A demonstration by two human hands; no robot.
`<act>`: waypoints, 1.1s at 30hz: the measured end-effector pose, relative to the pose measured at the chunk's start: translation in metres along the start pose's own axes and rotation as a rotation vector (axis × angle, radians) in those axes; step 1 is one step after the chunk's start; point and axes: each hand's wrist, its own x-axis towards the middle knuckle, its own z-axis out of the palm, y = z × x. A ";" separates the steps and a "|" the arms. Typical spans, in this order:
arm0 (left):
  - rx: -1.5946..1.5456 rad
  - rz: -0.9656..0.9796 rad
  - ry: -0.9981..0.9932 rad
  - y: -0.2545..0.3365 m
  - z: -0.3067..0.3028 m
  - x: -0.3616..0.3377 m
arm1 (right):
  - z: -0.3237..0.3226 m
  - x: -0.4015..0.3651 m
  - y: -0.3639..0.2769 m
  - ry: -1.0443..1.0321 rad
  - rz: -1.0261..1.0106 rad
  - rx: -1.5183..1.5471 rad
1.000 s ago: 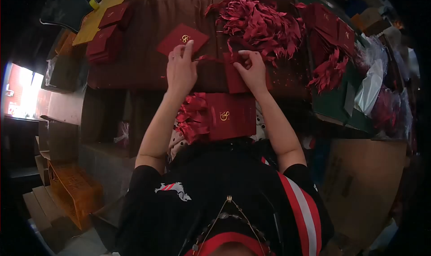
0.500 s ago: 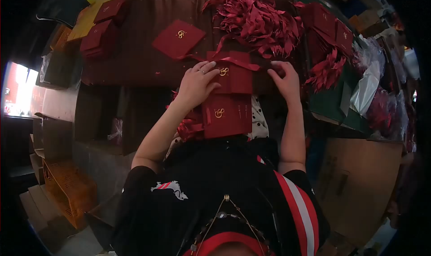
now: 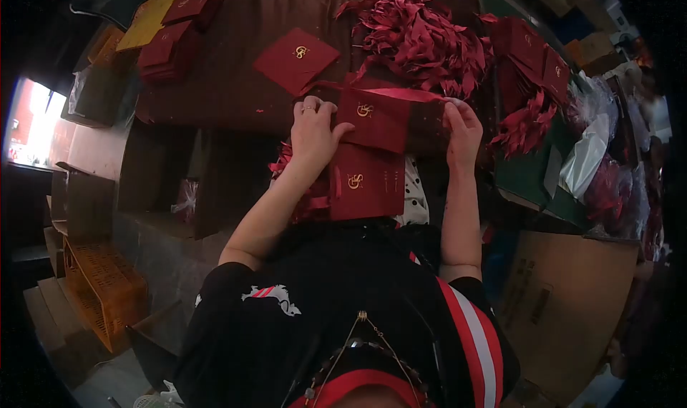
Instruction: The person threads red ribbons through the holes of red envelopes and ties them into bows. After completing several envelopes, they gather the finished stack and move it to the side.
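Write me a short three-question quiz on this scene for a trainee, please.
1. True or false: the right hand grips one end of the ribbon stretched across the top of the card.
2. Where is the left hand? A) at the card's left edge; B) buried in the loose ribbon pile; C) on the yellow sheet.
3. What colour is the monogram on the card?
Key: 1 true; 2 A; 3 gold.
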 end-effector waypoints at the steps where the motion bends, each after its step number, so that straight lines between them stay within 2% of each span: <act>1: -0.004 -0.037 -0.014 0.002 0.001 0.001 | 0.007 0.002 0.001 -0.051 -0.038 0.175; 2: -0.007 -0.076 -0.030 0.003 0.002 0.001 | 0.015 0.003 0.000 -0.053 -0.038 0.175; 4: -0.027 -0.063 0.004 0.002 0.007 0.000 | 0.040 0.001 -0.012 -0.065 0.000 0.562; 5: -0.047 -0.049 0.039 0.001 0.008 0.000 | 0.042 0.003 -0.008 -0.143 -0.024 0.647; 9: -0.042 -0.078 0.028 0.001 0.004 0.001 | 0.062 0.003 -0.019 -0.213 -0.048 0.669; 12: -0.014 -0.158 -0.086 0.001 -0.002 0.006 | 0.067 0.000 -0.022 -0.292 -0.038 0.674; 15: -0.032 -0.180 -0.124 -0.002 -0.002 0.011 | 0.071 -0.005 -0.022 -0.248 -0.060 0.532; 17: -0.047 -0.222 -0.184 0.000 -0.005 0.015 | 0.075 -0.008 -0.020 -0.122 -0.113 0.277; 18: -0.049 -0.223 -0.183 0.000 -0.008 0.016 | 0.074 -0.008 -0.019 -0.124 -0.113 0.275; 20: -0.152 -0.276 -0.242 0.000 -0.014 0.017 | 0.072 -0.009 -0.015 -0.188 -0.252 0.004; 23: -0.285 -0.247 -0.215 -0.008 -0.014 0.012 | 0.075 -0.017 -0.009 -0.293 -0.257 -0.163; 27: -0.349 -0.273 -0.214 -0.007 -0.019 0.008 | 0.092 -0.035 0.000 -0.259 -0.147 -0.382; 29: -0.371 -0.282 -0.169 -0.005 -0.019 0.005 | 0.098 -0.041 0.006 -0.292 -0.169 -0.457; 31: -0.388 -0.280 -0.149 -0.005 -0.018 0.002 | 0.103 -0.041 0.015 -0.309 -0.228 -0.463; 33: -0.406 -0.277 -0.127 -0.005 -0.014 0.000 | 0.108 -0.037 0.021 -0.382 -0.402 -0.571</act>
